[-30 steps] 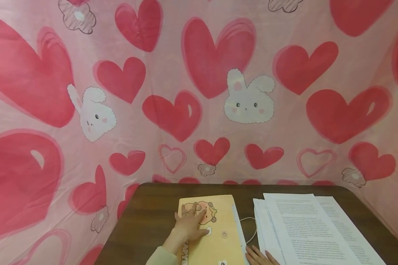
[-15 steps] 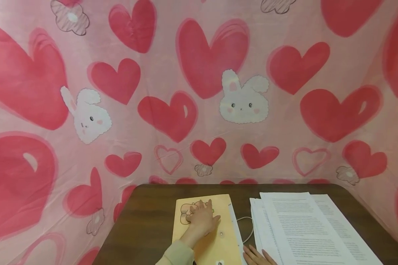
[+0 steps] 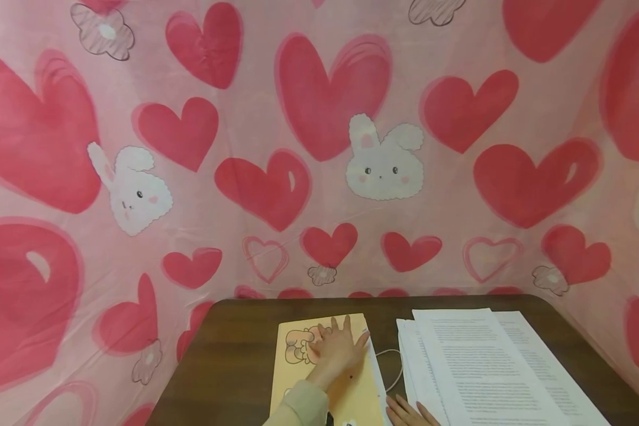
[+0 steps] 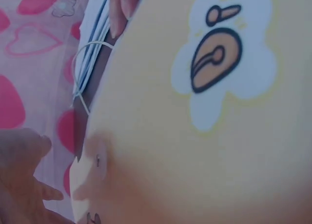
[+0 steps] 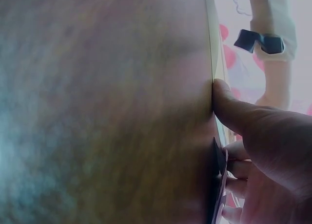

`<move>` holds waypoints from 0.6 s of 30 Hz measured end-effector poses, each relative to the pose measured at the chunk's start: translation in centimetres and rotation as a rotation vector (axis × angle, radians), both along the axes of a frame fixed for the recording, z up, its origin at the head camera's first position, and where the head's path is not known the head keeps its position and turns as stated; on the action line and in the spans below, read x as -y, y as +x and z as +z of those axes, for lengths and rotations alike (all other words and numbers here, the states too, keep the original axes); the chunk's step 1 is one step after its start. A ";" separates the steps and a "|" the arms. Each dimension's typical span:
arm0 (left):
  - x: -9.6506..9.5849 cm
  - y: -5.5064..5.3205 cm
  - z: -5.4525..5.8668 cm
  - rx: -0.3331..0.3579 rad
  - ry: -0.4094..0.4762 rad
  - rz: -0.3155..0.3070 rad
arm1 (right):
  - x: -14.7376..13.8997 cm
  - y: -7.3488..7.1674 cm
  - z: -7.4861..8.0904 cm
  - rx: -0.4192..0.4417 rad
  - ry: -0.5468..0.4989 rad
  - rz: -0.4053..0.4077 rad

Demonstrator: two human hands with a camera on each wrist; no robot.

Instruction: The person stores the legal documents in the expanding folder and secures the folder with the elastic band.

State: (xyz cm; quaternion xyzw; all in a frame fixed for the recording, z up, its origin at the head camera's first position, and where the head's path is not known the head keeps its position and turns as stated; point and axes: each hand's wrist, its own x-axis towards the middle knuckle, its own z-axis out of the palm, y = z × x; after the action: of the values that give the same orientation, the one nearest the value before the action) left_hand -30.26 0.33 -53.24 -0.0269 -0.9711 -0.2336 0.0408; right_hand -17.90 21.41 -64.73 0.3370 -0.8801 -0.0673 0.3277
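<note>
A yellow folder (image 3: 293,378) with cartoon animals printed on its cover lies flat on the dark wooden table. Across its upper right part spreads my left hand (image 3: 342,352), fingers extended and close to the right edge. In the left wrist view, that left hand (image 4: 22,170) shows at the lower left, over the cover with its printed patches. My right hand (image 3: 409,412) is partly cut off at the bottom of the head view. Its fingers lie beside the folder's lower right edge, where white paper edges show.
Printed sheets (image 3: 479,361) lie in an overlapping stack to the right of the folder. A thin pale cord (image 3: 401,374) loops between folder and stack. Behind the table (image 3: 218,355) hangs a pink curtain (image 3: 255,201) with hearts and rabbits.
My left hand has slid right across the folder's cover, from the left side to near the right edge. My right hand has stayed by the lower right edge. The head view has shifted slightly.
</note>
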 end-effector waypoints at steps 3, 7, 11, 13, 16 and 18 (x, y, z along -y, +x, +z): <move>-0.7 -0.1 -0.7 -0.017 -0.014 0.027 | 0.1 0.0 -0.1 -0.026 -0.030 0.009; -1.4 0.3 -0.4 -0.027 -0.125 0.043 | 0.2 -0.1 -0.1 -0.041 -0.056 0.013; -2.0 0.7 -0.3 -0.032 -0.247 0.052 | 0.2 -0.1 0.0 -0.047 -0.080 0.027; -2.3 0.8 -0.4 -0.034 -0.274 0.054 | 0.3 -0.1 0.0 -0.070 -0.089 0.030; -2.4 0.7 -0.6 -0.027 -0.288 0.055 | 0.3 -0.1 0.2 -0.086 -0.095 0.036; -2.5 0.7 -0.6 -0.028 -0.290 0.057 | 0.3 -0.1 0.3 -0.101 -0.102 0.041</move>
State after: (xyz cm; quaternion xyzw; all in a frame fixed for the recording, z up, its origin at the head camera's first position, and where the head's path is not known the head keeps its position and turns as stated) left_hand -29.60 2.84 -53.87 -0.0084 -0.9944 -0.0889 0.0568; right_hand -17.97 21.10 -64.43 0.3340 -0.8575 -0.0324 0.3900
